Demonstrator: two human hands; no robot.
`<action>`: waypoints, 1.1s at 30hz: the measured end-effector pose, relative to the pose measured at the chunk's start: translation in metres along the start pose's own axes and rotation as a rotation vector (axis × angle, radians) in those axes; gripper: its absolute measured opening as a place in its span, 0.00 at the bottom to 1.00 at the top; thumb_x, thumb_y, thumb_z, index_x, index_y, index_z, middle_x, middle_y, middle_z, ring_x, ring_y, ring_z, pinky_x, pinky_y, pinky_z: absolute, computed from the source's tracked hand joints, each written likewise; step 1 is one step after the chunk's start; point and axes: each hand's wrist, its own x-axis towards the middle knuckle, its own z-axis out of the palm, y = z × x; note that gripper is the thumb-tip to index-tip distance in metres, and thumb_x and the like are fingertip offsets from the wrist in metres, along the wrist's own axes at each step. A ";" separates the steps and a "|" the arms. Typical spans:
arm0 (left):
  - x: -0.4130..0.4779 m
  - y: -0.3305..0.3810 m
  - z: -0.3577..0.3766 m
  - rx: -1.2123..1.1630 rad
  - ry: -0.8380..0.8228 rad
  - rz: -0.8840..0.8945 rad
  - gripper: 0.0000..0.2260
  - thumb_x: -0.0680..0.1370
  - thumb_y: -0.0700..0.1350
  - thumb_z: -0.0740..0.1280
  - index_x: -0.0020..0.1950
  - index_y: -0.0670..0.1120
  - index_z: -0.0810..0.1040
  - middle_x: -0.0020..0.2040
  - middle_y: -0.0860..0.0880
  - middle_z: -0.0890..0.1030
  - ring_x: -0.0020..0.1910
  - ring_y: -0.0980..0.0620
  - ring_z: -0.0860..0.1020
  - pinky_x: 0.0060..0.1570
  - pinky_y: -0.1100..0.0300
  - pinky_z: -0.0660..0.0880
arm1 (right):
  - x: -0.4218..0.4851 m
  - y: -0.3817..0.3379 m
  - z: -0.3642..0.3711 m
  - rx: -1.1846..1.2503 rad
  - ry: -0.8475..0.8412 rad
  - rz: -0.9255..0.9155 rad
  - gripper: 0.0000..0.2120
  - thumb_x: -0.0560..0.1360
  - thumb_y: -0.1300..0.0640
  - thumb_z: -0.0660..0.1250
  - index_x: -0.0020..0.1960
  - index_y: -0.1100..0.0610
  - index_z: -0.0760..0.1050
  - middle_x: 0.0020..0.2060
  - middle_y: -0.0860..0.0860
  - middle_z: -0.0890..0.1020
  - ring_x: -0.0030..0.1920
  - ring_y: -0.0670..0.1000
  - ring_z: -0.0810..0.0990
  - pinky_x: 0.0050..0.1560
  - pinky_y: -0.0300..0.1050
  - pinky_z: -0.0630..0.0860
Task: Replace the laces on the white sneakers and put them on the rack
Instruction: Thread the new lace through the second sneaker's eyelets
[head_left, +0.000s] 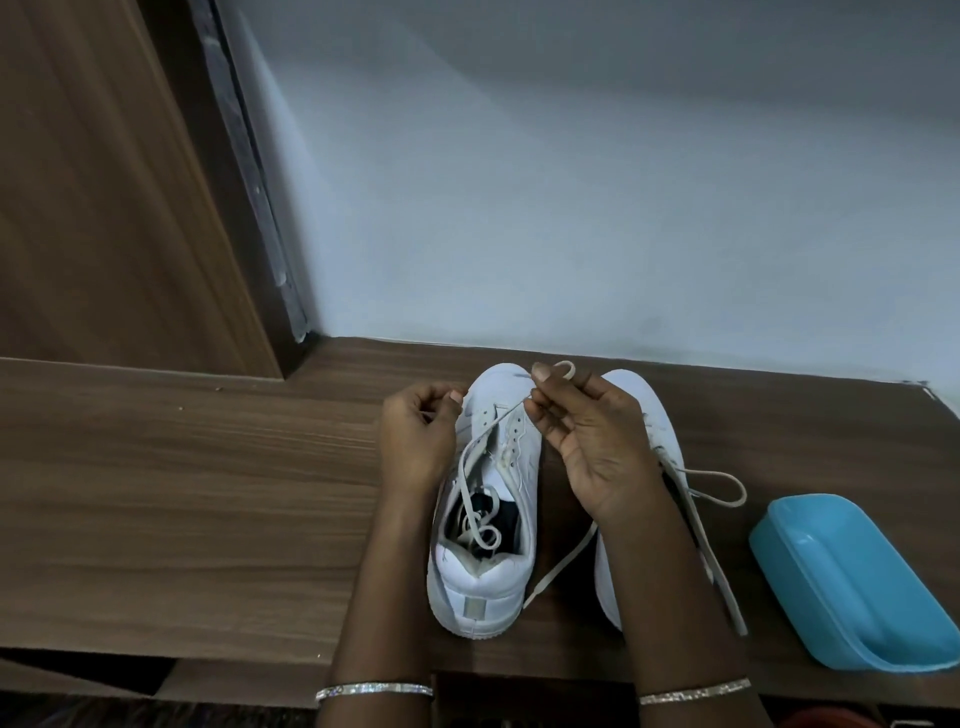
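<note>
Here, right hand (587, 441) pinches lace (491, 423) lifted above sneaker (493, 582), presumably for threading; left hand (418, 431) curled, contents unclear.

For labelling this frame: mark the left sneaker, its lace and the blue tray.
left sneaker (483, 587), head view, on the back of its heel.
lace (496, 420), head view, on the stretch crossing the eyelets.
blue tray (852, 577), head view, on its bare inner floor.

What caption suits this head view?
Right hand pinches a pale flat lace above a white sneaker, left hand close beside.
</note>
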 end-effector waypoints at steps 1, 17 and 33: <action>0.000 -0.001 0.002 0.014 0.003 0.000 0.06 0.78 0.44 0.70 0.43 0.48 0.86 0.37 0.50 0.86 0.38 0.47 0.84 0.41 0.46 0.82 | 0.001 0.002 0.001 -0.010 -0.004 0.000 0.06 0.73 0.67 0.74 0.43 0.60 0.78 0.35 0.53 0.81 0.38 0.49 0.82 0.48 0.44 0.83; 0.001 0.016 0.007 0.425 -0.132 -0.062 0.11 0.68 0.53 0.78 0.46 0.50 0.84 0.37 0.53 0.82 0.40 0.54 0.81 0.40 0.60 0.73 | 0.001 -0.002 -0.001 0.417 0.011 0.043 0.17 0.64 0.72 0.72 0.53 0.67 0.80 0.48 0.62 0.86 0.50 0.56 0.87 0.51 0.46 0.84; 0.011 0.005 -0.006 0.168 -0.248 -0.164 0.16 0.67 0.49 0.66 0.39 0.35 0.82 0.35 0.40 0.82 0.35 0.50 0.75 0.40 0.54 0.71 | 0.013 0.035 -0.008 -0.652 0.197 -0.366 0.12 0.69 0.69 0.76 0.42 0.53 0.84 0.34 0.51 0.86 0.36 0.50 0.87 0.46 0.51 0.85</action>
